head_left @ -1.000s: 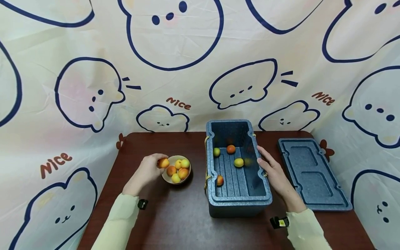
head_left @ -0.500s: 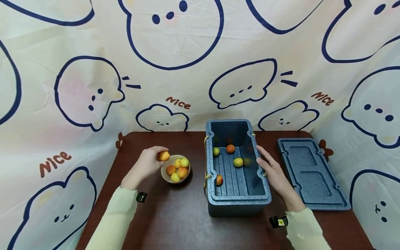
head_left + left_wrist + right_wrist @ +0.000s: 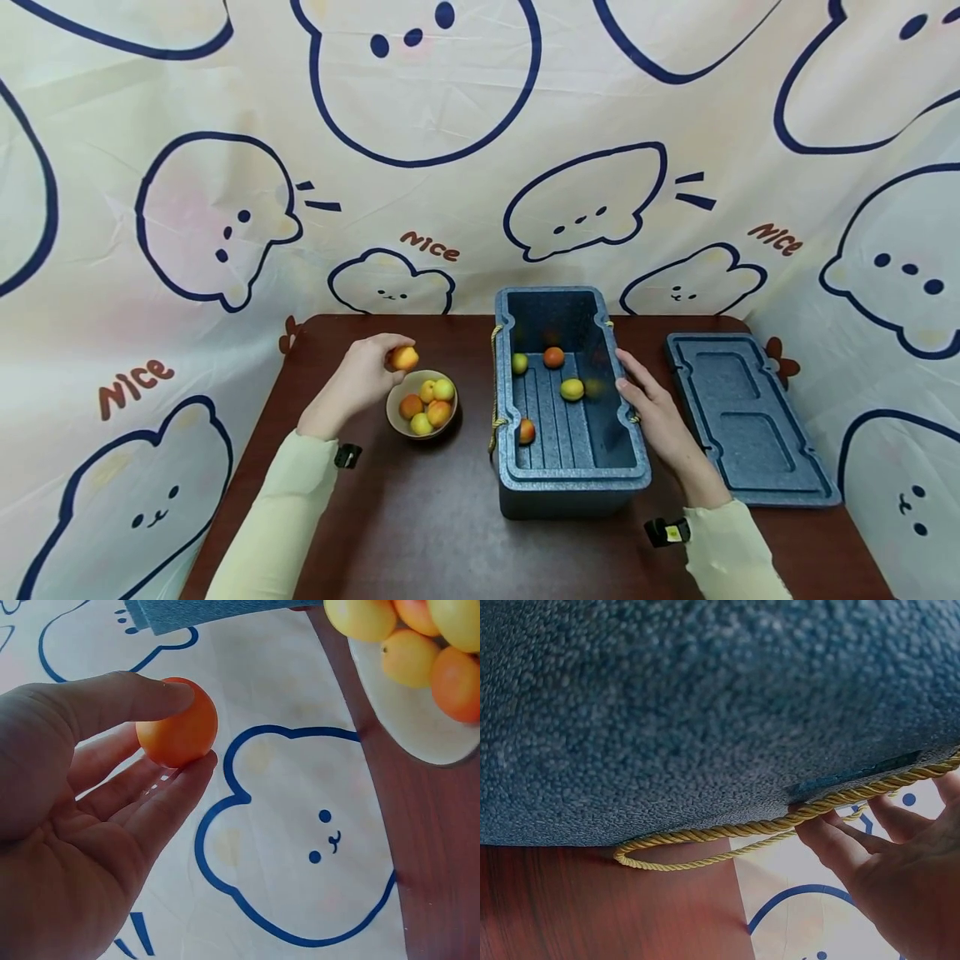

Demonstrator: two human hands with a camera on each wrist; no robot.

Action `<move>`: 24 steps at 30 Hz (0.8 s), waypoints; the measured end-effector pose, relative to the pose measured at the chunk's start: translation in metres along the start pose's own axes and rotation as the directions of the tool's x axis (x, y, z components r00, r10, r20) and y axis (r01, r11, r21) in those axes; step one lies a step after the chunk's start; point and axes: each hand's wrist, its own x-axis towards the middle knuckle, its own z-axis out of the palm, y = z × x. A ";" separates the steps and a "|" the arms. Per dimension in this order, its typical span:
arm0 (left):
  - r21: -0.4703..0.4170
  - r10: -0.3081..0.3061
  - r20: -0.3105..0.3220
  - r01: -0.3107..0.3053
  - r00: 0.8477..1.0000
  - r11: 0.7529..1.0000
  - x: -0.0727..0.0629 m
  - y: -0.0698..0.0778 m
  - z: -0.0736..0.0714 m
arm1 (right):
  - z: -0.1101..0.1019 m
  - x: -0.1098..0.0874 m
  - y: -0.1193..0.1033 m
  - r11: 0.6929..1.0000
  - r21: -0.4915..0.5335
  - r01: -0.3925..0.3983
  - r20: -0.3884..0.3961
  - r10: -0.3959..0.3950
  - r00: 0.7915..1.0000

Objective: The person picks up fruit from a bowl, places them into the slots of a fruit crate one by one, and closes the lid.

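Note:
My left hand (image 3: 363,375) pinches a small round orange fruit (image 3: 176,724) between thumb and fingers, raised above the far left rim of a beige bowl (image 3: 399,427). In that bowl lie several yellow and orange fruits (image 3: 438,413). My right hand (image 3: 660,417) rests its extended fingers against the right side of a blue foam box (image 3: 573,481), by a yellow twisted rope (image 3: 757,827). On the box's ribbed floor sit several fruits, among them a red-orange one (image 3: 553,357) and a yellow one (image 3: 572,389); a green one (image 3: 520,363) is near the left wall.
The box's blue lid (image 3: 753,417) lies flat on the brown table (image 3: 420,533), right of the box. A printed cloth (image 3: 465,200) hangs behind the table and along its sides. Another rope (image 3: 494,392) runs down the box's left side.
My left hand has lifted the orange fruit up from the bowl's left edge and moved it slightly right. The right hand has stayed at the box's side.

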 end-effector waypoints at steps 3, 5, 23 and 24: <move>0.003 0.019 -0.010 -0.019 1.000 1.000 0.003 0.004 -0.002 | 0.000 0.001 0.001 1.000 -0.003 -0.002 -0.002 0.002 1.000; 0.012 0.037 -0.021 -0.036 0.999 0.999 0.004 0.005 -0.004 | 0.001 0.001 0.001 1.000 0.002 0.000 -0.002 0.000 1.000; 0.029 0.085 -0.030 -0.084 0.996 0.996 0.016 0.029 -0.020 | 0.001 0.000 0.002 1.000 0.001 0.007 -0.007 -0.007 1.000; 0.035 0.093 -0.031 -0.092 0.995 0.995 0.017 0.030 -0.021 | 0.001 0.000 0.003 1.000 0.000 0.009 -0.007 -0.009 1.000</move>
